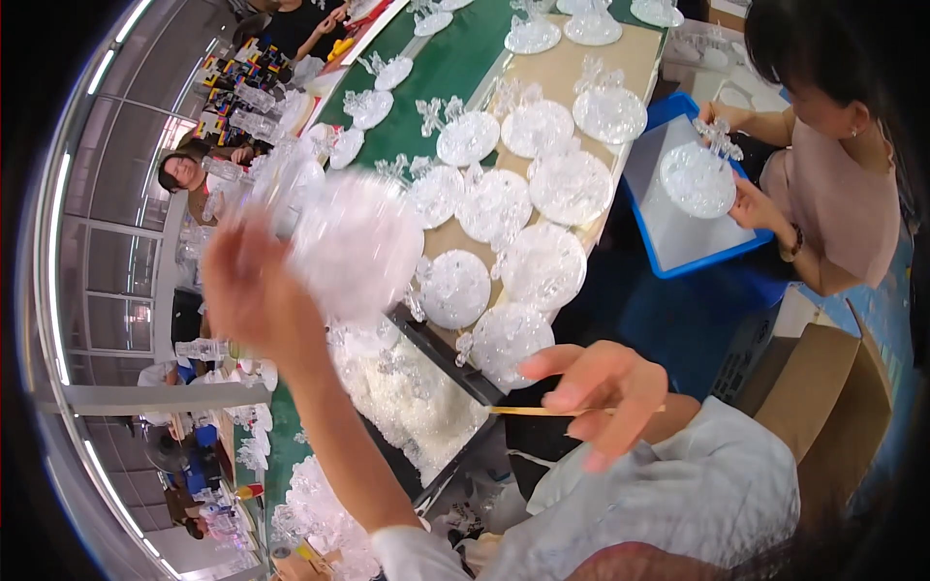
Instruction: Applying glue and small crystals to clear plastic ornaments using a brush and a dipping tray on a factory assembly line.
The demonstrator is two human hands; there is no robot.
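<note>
My left hand [254,281], smeared by motion, grips a round, pale clear disc [360,242] of the same sort as those on the table. The disc is blurred too. Between the fingers of my right hand [610,395] is a thin wooden stick [523,411], its tip pointing left over a black tray's edge. White, glittery granules [412,392] are heaped in the black tray [448,360], below and between my hands. Several clear round discs with small sculpted figures, such as the disc [455,289], lie on the table just beyond the tray.
A co-worker [833,174] at the right holds a similar clear disc [697,180] over a blue-rimmed tray [668,261]. An open cardboard box [823,387] stands right of my arm. Clear pieces [325,518] are piled at lower left. Other people sit along the green table [417,73].
</note>
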